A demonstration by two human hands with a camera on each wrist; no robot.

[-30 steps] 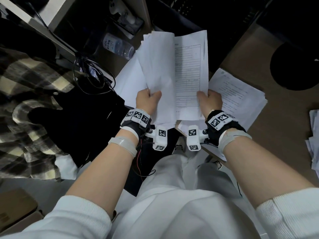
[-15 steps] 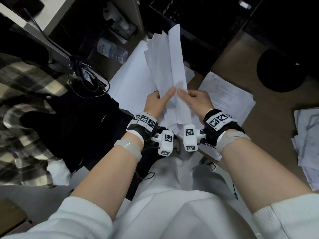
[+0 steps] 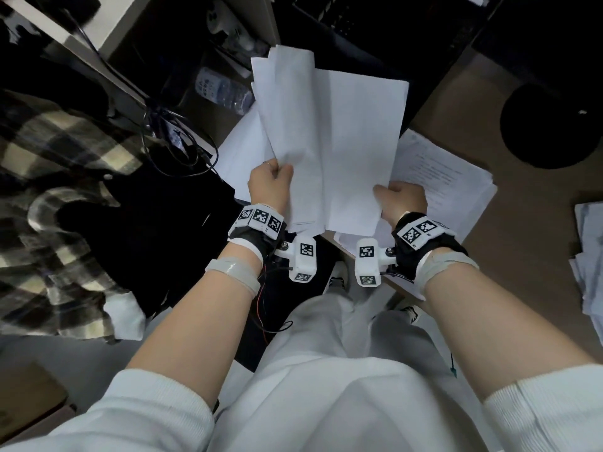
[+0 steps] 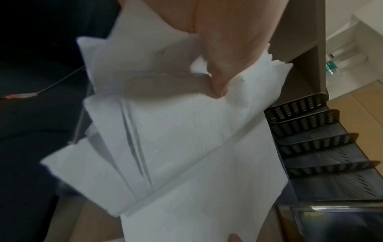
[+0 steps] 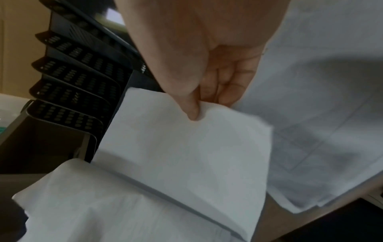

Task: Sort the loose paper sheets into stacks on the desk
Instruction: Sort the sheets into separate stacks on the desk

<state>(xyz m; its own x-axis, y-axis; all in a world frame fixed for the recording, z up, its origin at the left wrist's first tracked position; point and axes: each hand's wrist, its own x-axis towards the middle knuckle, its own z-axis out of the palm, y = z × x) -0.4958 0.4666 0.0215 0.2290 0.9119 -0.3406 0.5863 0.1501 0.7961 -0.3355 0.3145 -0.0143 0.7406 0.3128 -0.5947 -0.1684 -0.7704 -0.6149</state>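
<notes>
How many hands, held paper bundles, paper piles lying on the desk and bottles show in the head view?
Hands: 2 (left hand, right hand)
Held paper bundle: 1
Desk piles: 3 (blank pile, printed pile, edge pile)
Water bottle: 1
Total: 7

We see matt white paper sheets, slightly creased; desk w/ smooth brown wood-look top; black perforated file rack, prob. metal; checked cloth shirt; clear glossy plastic bottle.

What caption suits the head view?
Left hand grips a bundle of sheets; right hand pinches one sheet above the desk.
</notes>
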